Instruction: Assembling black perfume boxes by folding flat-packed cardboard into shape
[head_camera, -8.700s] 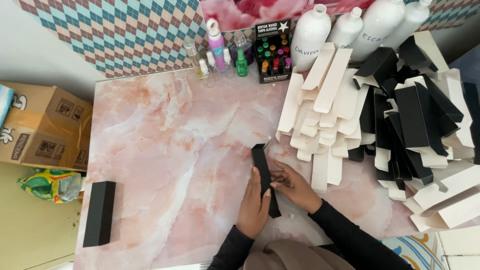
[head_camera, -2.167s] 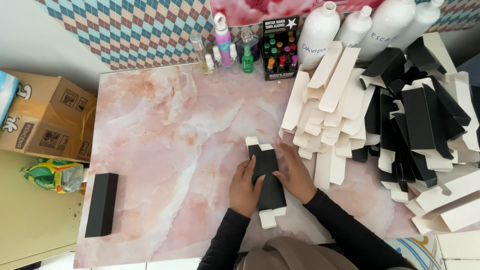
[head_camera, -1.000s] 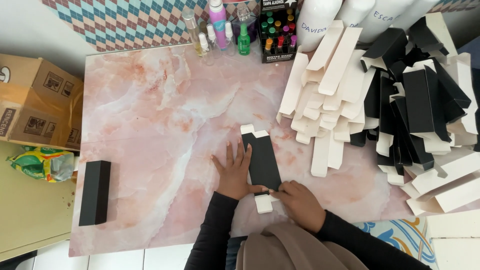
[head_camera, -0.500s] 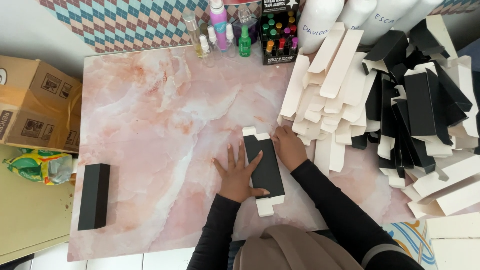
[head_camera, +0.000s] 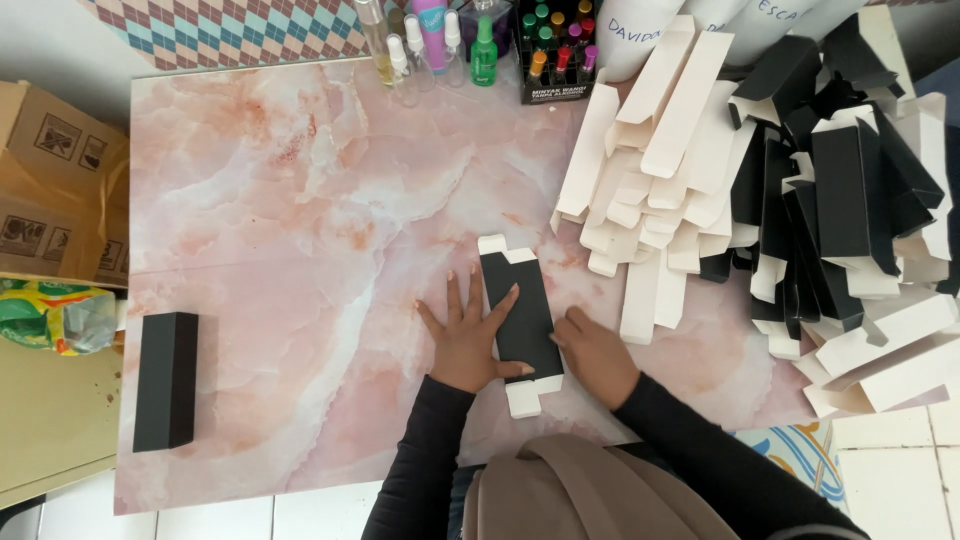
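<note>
A flat, unfolded black carton (head_camera: 522, 312) with white end flaps lies on the pink marble table (head_camera: 300, 250). My left hand (head_camera: 468, 335) rests flat beside it, fingers spread, with the thumb and forefinger lying on the carton's left side. My right hand (head_camera: 592, 352) presses against the carton's right edge near its lower end, fingers curled. A finished black box (head_camera: 166, 380) lies at the table's left edge.
A large heap of flat black and white cartons (head_camera: 790, 190) covers the table's right side. Small spray bottles (head_camera: 430, 40) and a display of little coloured bottles (head_camera: 555, 55) stand at the far edge. Cardboard boxes (head_camera: 50, 180) sit to the left, off the table.
My right hand has slid down from the carton's upper right corner to its lower right edge. The left hand stays pressed on the carton, which has not moved.
</note>
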